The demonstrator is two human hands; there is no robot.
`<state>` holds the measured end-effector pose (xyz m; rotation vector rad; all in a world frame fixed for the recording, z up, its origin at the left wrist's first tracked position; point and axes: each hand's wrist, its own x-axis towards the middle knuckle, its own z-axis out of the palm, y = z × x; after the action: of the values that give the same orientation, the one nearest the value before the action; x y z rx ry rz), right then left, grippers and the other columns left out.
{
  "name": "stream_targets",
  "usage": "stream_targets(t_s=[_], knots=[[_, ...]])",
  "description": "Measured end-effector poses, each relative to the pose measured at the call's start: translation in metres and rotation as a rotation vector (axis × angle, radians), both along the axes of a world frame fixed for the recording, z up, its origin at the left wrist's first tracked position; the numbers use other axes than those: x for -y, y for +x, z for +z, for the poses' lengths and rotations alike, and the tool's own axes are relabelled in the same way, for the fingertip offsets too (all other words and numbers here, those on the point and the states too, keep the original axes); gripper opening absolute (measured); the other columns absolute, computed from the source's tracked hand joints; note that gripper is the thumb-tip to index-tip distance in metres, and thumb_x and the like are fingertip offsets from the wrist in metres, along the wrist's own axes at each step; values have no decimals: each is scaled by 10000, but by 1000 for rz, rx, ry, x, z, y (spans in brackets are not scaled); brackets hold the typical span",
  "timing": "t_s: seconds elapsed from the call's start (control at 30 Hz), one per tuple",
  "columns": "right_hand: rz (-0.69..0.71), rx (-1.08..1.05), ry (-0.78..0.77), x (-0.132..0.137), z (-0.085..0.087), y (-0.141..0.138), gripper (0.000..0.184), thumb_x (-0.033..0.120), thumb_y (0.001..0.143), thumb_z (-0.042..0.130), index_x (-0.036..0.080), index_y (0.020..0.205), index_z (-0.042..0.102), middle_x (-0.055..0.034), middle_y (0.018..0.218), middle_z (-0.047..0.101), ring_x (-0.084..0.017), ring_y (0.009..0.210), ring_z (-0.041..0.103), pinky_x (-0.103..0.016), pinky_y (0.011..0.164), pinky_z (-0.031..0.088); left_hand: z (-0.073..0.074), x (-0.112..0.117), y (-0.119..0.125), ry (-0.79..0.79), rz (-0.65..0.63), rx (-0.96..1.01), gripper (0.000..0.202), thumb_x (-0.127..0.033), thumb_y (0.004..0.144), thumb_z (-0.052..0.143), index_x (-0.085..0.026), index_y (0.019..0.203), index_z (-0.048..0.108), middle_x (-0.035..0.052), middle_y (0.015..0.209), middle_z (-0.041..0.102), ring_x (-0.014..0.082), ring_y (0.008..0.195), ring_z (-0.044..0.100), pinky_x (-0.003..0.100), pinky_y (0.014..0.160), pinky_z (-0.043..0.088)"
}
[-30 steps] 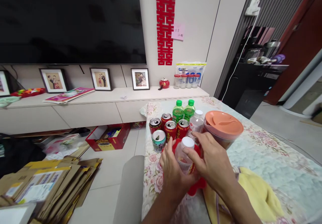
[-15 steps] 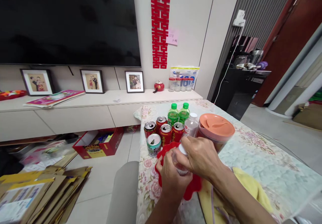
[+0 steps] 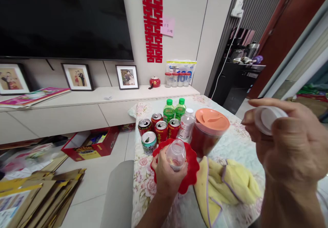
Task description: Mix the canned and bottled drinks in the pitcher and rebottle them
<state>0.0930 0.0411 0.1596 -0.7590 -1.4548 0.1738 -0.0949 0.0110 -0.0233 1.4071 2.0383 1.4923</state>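
Observation:
In my left hand [image 3: 167, 175] is a clear plastic bottle [image 3: 176, 153], its mouth uncovered and facing up toward me. The bottle is over a red scalloped dish [image 3: 192, 170]. My right hand [image 3: 294, 142], raised at the right and a little blurred, pinches a white bottle cap [image 3: 270, 117] between thumb and fingers. Behind the dish stand several red drink cans [image 3: 161, 130], a teal-and-silver can [image 3: 149, 142], two green-capped bottles [image 3: 169, 111] and a clear bottle with a white cap [image 3: 186, 124].
An orange-lidded pitcher [image 3: 210, 132] stands right of the bottles. A crumpled yellow towel [image 3: 228, 183] lies on the floral tablecloth [image 3: 145, 183]. Left of the table are a grey seat [image 3: 119, 194], flattened cardboard [image 3: 58, 194] and a red box [image 3: 94, 144] on the floor.
The cap has come off the bottle. My right hand has moved up and to the right with it, while my left hand keeps the bottle over the dish. The view has shifted slightly.

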Motion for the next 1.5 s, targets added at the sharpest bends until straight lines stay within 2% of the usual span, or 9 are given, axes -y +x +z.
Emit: stream_targets(t_s=[0.1,0.17,0.33,0.5,0.73,1.0,1.17,1.3,1.5], knots=[[152,-294,-219,-13,-27,31,265,334,940,663,186,1127,780,-74,853,718,-168,644,602,-321,539,432,-1,2,-2,-17,-23,22,630,-361,676,772,-238,1253,552,138,1189,764,409,1165,710,661,1147,400],[98,-384,-453,-26,-62,52,332,424,868,728,194,1106,754,-87,908,746,-151,616,580,-319,549,455,-3,3,-4,-29,-48,39,622,-376,700,774,-252,1265,545,134,1224,757,398,1203,696,646,1158,401],[32,-277,-866,-52,-151,85,431,481,752,712,164,1043,701,-141,971,774,-225,653,697,-384,599,572,0,2,-3,-40,-5,64,623,-404,668,744,-242,1237,547,127,1147,767,384,1176,704,630,1151,422],[17,63,-1047,-63,-191,90,328,465,972,588,168,1008,724,-30,776,725,-182,606,668,-344,615,566,4,1,-1,-23,9,74,619,-428,643,704,-235,1209,541,139,1108,758,396,1141,709,642,1134,427],[-76,598,-1043,-72,-205,88,245,399,1035,667,158,1029,714,-41,1021,727,-182,915,699,-379,854,599,1,2,-3,-28,-24,97,587,-446,670,709,-250,1196,539,141,1186,742,398,1192,691,628,1145,424],[-73,747,-1004,-76,-201,93,240,394,1047,649,167,1077,723,-55,1074,737,-204,1000,704,-435,950,579,2,1,-4,-67,-36,133,646,-474,664,716,-249,1240,531,147,1220,731,415,1215,676,615,1122,449],[-57,659,-988,-79,-200,100,249,399,1029,674,162,974,724,-32,968,737,-189,914,701,-419,921,574,4,0,-4,-110,-51,210,697,-461,622,716,-235,1251,523,153,1162,731,428,1209,677,592,1055,505],[-107,418,-947,-91,-193,104,251,419,1018,680,174,1044,733,-60,1085,747,-208,1009,701,-442,973,558,9,-1,-4,-140,-90,288,778,-475,625,725,-209,1318,495,153,1167,731,423,1194,680,567,1013,535],[-94,-60,-841,-116,-169,102,552,660,945,623,171,1185,707,-140,1183,750,-273,1060,723,-417,859,590,24,-10,-9,-124,-272,432,701,-394,667,739,-234,1316,524,96,1213,728,311,1105,713,457,992,556]])
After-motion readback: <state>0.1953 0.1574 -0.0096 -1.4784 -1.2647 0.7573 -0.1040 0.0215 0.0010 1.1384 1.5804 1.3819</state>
